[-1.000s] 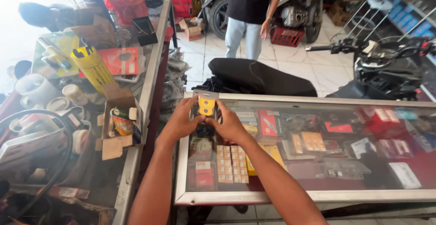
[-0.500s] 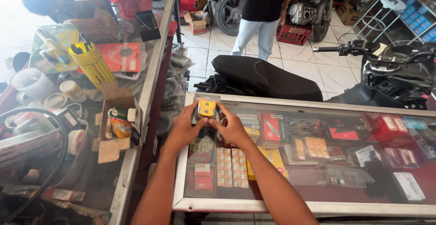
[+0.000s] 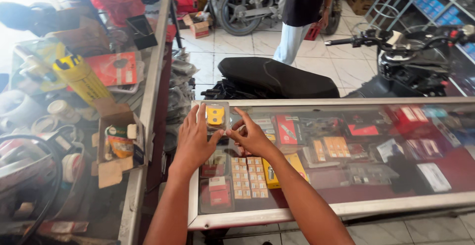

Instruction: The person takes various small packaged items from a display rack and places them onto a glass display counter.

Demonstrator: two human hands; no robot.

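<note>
A small clear blister pack with a yellow card and grey parts (image 3: 216,116) lies on the glass top of a display counter (image 3: 346,101) near its far left corner. My left hand (image 3: 194,138) rests flat beside it, thumb and fingers against its lower left edge. My right hand (image 3: 251,135) sits just to its right, fingertips near the pack's lower right corner, fingers partly spread. Neither hand lifts the pack.
Under the glass lie several boxed and carded parts (image 3: 250,176). A cluttered side counter (image 3: 148,101) on the left carries a yellow tube (image 3: 81,77) and an open cardboard box (image 3: 118,138). A scooter (image 3: 277,79) stands beyond the counter; a person (image 3: 304,12) stands farther back.
Both hands held the pack upright a second ago. Now it lies on the glass and the fingers have loosened and spread. The camera view shifted slightly.
</note>
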